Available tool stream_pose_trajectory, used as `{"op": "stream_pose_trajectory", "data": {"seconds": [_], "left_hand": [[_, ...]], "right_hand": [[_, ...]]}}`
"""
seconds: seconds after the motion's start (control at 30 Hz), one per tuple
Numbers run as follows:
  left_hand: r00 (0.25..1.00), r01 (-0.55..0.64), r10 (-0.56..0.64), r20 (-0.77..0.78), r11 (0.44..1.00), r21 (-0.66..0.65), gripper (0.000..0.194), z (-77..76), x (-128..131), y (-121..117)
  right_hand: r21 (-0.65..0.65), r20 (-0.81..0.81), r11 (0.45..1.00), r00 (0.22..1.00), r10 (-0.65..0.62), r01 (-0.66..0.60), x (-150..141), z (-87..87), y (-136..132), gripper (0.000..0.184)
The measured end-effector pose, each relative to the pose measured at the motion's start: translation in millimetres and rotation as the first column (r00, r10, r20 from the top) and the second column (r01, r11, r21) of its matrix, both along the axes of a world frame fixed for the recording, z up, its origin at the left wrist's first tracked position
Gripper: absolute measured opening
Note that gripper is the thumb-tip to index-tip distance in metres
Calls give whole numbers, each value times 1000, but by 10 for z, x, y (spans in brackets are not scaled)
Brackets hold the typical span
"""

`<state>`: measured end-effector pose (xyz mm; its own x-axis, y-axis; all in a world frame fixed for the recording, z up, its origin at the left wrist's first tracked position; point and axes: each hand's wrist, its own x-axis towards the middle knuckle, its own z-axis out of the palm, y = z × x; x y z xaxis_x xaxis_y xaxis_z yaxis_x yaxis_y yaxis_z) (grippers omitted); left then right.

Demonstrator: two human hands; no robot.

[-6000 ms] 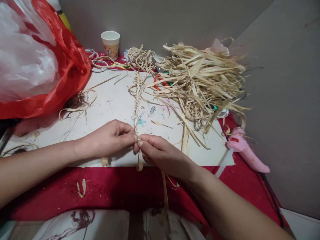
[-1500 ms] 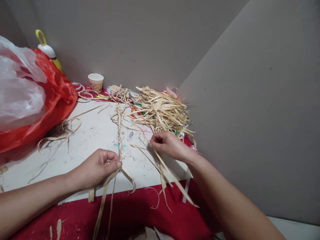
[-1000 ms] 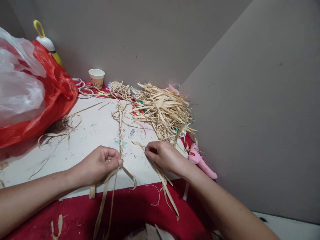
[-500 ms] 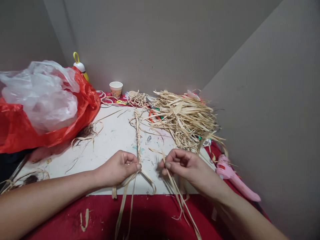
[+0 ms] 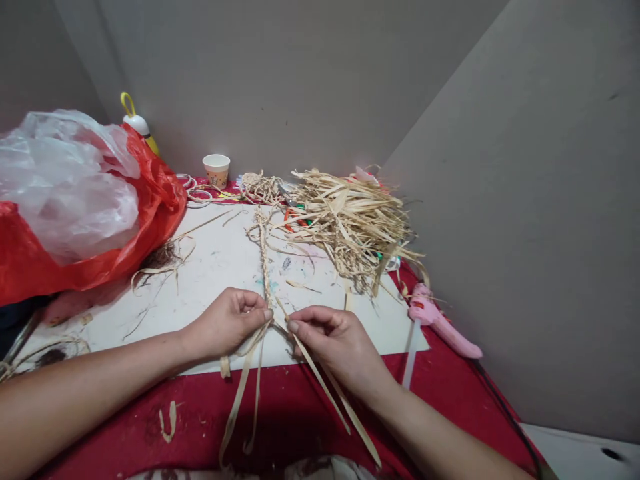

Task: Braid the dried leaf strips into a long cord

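Note:
A thin braid of pale dried straw [image 5: 264, 257] runs down the white board [image 5: 210, 247]. My left hand [image 5: 227, 323] pinches the braid's lower end between thumb and fingers. Loose strands [image 5: 241, 400] hang from that pinch over the red cloth. Just to the right, my right hand [image 5: 335, 340] is closed on straw strips [image 5: 325, 387], their tips poking up near the braid's end and their long tails trailing down towards me. The fingertips of both hands are close together but apart.
A heap of straw [image 5: 357, 223] lies at the back right, with orange-handled scissors [image 5: 289, 219] beside it. A paper cup [image 5: 217, 171] stands behind the board. Left is a red plastic bag [image 5: 160, 193] with clear plastic; right, a pink glue gun [image 5: 443, 323] with a cord.
My right hand has moved left with straw strips, up to the braid's end. A small strip now lies on the board. My left hand keeps its pinch; the whole view has shifted slightly.

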<state>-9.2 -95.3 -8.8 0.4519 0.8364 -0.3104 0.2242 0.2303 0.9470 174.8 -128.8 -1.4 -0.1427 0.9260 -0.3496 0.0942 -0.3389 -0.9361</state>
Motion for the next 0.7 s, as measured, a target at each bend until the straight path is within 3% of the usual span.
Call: {"op": "stream_pose_trajectory", "data": {"seconds": [0.17,0.33,0.53,0.7], "left_hand": [[1000,-7,7,22,1000,0,29,-8,6,-8],[1000,-1,1,13,1000,14,27,-19,7,-7],[1000,0,-1,25,999,37,25,-27,1,-13],[1000,5,-6,18,998,57,24,-43,-6,-10]], "right_hand": [[212,241,968,967,82,-135,-25,-30,-31,12],[426,538,850,842,38,-310,24,-95,-19,12],[414,749,747,661,44,-520,24,-45,-24,12],[385,789,720,610,68,-577,-11,-29,-7,13]]}}
